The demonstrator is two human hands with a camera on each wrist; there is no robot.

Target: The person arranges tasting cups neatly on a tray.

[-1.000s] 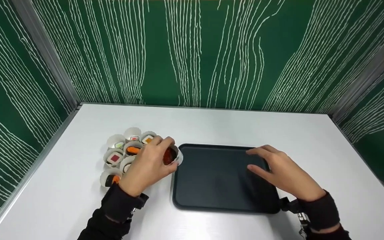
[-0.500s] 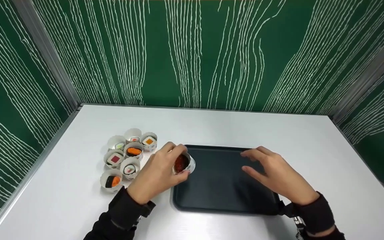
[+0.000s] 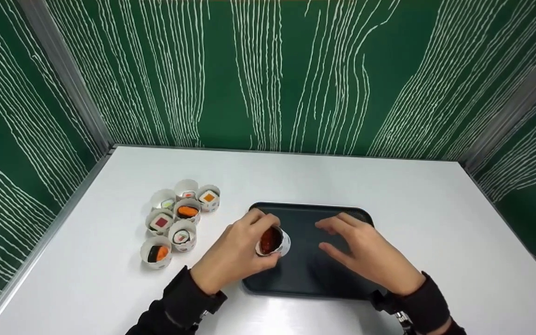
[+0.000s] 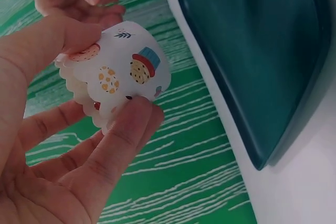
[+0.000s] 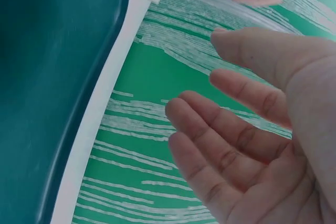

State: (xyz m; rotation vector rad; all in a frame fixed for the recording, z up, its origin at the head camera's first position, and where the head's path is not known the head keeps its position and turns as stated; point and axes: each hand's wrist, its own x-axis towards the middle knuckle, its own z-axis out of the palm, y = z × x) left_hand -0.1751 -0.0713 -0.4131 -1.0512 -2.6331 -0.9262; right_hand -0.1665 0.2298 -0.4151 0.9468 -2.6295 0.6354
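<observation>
In the head view my left hand [image 3: 235, 253] pinches a white paper baking cup [image 3: 285, 243] between thumb and fingers, over the left part of a dark rectangular tray [image 3: 312, 281]. A dark red, glossy piece [image 3: 270, 240], probably sushi, sits inside; the cup's mouth tilts towards me. Printed cupcakes and dots show on the cup's wall [image 4: 118, 72] in the left wrist view. My right hand [image 3: 370, 253] hovers over the tray's right side, thumb and fingers apart, holding nothing. Its relaxed fingers [image 5: 226, 156] show in the right wrist view.
Left of the tray, several similar paper cups stand close together on the white table [image 3: 86, 284], each with a sushi piece; one [image 3: 156, 253] is nearest the front. A green wall [image 3: 291, 74] with white wavy lines rises behind the table.
My left hand has carried the baking cup rightwards from beside the cup cluster to over the tray. My right hand has moved left, towards the cup.
</observation>
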